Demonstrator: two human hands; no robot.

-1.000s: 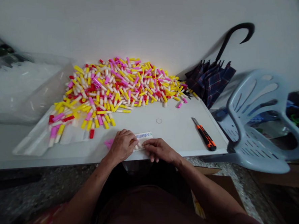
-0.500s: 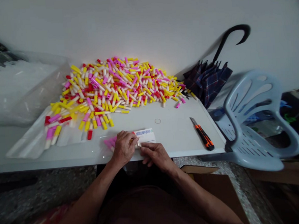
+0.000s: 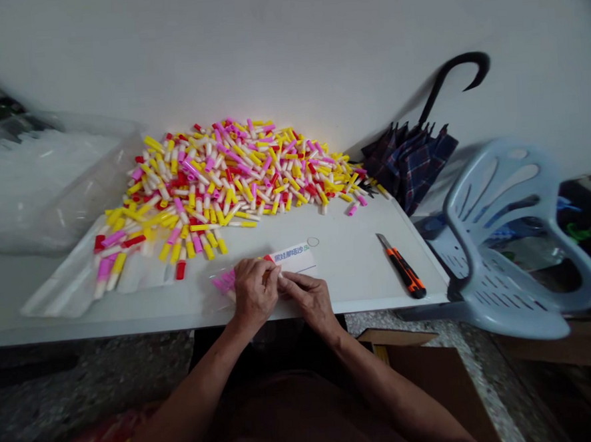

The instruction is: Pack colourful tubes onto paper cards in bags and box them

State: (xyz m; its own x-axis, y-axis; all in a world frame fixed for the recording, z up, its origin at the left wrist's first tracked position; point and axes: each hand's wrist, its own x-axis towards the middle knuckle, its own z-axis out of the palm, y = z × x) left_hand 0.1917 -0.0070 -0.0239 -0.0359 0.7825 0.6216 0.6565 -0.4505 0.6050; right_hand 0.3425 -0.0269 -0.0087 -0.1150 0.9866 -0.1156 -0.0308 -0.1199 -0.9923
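A clear plastic bag (image 3: 220, 293) holding several pink-and-white tubes lies at the table's front edge, its far end partly under my left hand (image 3: 256, 290). That hand is closed on the bag. Beside it my right hand (image 3: 307, 299) is closed too, thumb and forefinger pinched near the left fingertips; what lies between them is too small to make out. A white card (image 3: 295, 261) printed with blue characters shows just past both hands. By the card's far right corner is a thin rubber band (image 3: 313, 242).
A large heap of pink, yellow, red and white tubes (image 3: 232, 175) lies against the wall. White plastic sheets (image 3: 54, 289) and a big clear bag (image 3: 98, 186) are on the left. At the right are an orange-black utility knife (image 3: 403, 268), a folded umbrella (image 3: 407, 164) and a grey-blue chair (image 3: 499, 195).
Both hands have drawn closer together. The bag and card have shifted slightly right, the card tilting and its corner now near the rubber band. The whole view has shifted a little.
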